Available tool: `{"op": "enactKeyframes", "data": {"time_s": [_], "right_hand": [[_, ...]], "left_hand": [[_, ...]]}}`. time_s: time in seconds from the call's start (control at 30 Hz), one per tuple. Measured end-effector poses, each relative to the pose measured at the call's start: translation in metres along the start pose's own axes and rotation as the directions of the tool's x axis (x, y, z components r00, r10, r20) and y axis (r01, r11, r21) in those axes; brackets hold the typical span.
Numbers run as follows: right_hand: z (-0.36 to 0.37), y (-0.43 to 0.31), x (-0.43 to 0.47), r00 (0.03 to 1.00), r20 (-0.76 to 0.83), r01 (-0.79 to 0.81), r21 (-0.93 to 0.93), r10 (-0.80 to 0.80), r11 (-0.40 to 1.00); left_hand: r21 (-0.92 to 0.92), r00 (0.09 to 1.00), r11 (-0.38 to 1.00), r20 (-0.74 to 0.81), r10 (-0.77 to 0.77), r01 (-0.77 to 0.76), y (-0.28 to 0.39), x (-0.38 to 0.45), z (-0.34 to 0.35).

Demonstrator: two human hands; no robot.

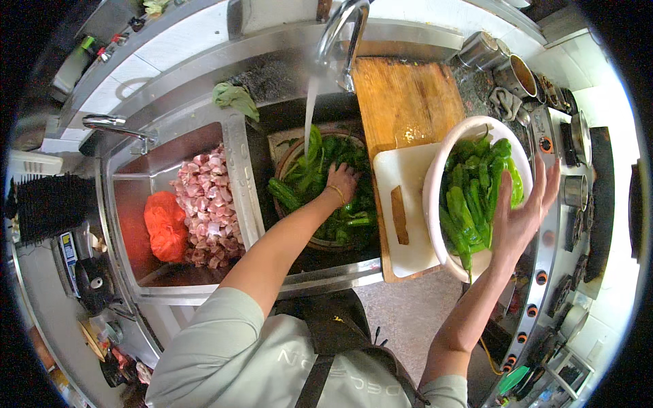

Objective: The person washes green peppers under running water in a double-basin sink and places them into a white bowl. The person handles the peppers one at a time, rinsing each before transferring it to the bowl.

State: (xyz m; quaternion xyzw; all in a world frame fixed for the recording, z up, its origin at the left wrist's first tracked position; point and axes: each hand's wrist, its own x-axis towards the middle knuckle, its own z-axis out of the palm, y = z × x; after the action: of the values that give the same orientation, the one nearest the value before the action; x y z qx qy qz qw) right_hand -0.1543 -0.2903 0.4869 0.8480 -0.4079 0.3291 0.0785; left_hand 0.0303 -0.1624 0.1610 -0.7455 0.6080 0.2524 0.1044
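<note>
My left hand [343, 182] reaches into a round basin in the dark sink, its fingers partly hidden among green peppers and a cucumber-like vegetable [283, 195]. Whether it grips anything cannot be told. Water from the chrome faucet [341, 38] runs down into that basin. On the right, my right hand [528, 204] is spread with its fingers apart over the rim of a white plastic basin [432, 204]. Long green peppers [474, 199] lie in this basin, which rests partly on a white cutting board [416, 204].
The left sink holds cut raw meat [209, 204] beside a red plastic bag [165, 227]. A second faucet [120, 125] stands behind it. Leafy greens [235, 99] lie on the sink's back edge. A wooden board [408, 97] spans the right side, with metal containers [478, 48] and a stove beyond.
</note>
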Motion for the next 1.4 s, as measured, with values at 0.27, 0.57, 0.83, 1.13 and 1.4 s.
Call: {"op": "enactKeyframes", "data": {"time_s": [0.27, 0.57, 0.83, 1.13, 1.4], "right_hand": [[0.037, -0.086, -0.123, 0.920, 0.341, 0.016, 0.461, -0.194, 0.887], [0.231, -0.201, -0.105, 0.790, 0.613, -0.613, 0.789, -0.015, -0.026], [0.260, -0.206, -0.028, 0.866, 0.479, -0.388, 0.825, -0.146, 0.411], [0.386, -0.132, -0.214, 0.134, 0.877, -0.757, -0.210, 0.462, 0.619], [0.366, -0.115, -0.221, -0.119, 0.915, -0.992, -0.126, 0.386, -0.009]], "left_hand": [[-0.844, 0.964, 0.473, 0.174, -0.202, 0.251, -0.056, -0.032, -0.032], [-0.915, 0.949, -0.400, 0.172, -0.264, 0.054, -0.085, -0.118, -0.106], [-0.808, 0.903, -0.517, -0.044, -0.427, -0.283, -0.109, -0.077, -0.159], [-0.970, 0.831, -0.220, 0.039, -0.555, -0.101, -0.142, -0.096, -0.090], [-0.885, 0.821, -0.456, 0.189, -0.539, -0.095, -0.116, -0.111, -0.045]]}}
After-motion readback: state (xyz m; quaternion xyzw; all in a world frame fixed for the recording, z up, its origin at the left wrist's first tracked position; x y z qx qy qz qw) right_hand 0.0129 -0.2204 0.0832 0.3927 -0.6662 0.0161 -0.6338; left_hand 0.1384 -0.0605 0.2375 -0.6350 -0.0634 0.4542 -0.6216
